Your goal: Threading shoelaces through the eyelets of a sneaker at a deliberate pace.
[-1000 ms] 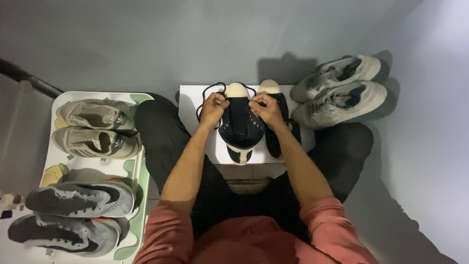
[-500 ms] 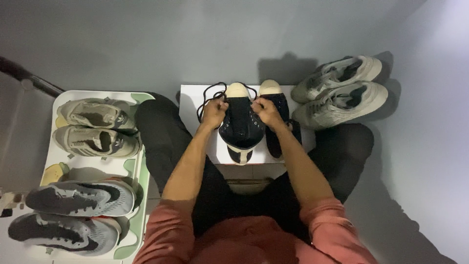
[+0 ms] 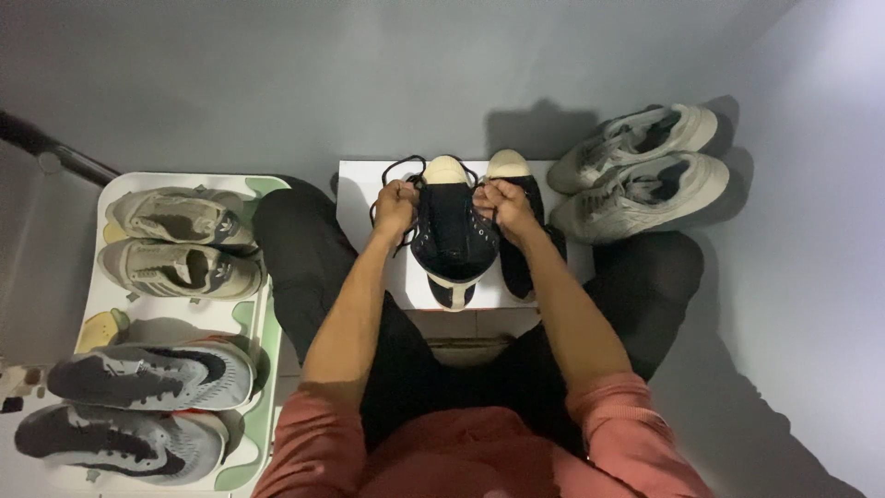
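A black high-top sneaker with a cream toe cap stands on a white box between my knees. My left hand grips its black lace at the shoe's left side, and my right hand grips the lace at the right side. A loop of lace arcs over the box beside the toe. The matching second sneaker lies just right of the first, partly hidden under my right wrist.
A pair of pale grey sneakers lies on the floor at the right. On a white and green mat at the left sit a beige pair and a grey and black pair. A grey wall lies ahead.
Both hands have shifted slightly along the laces near the shoe's top; the shoe itself stays in place on the box.
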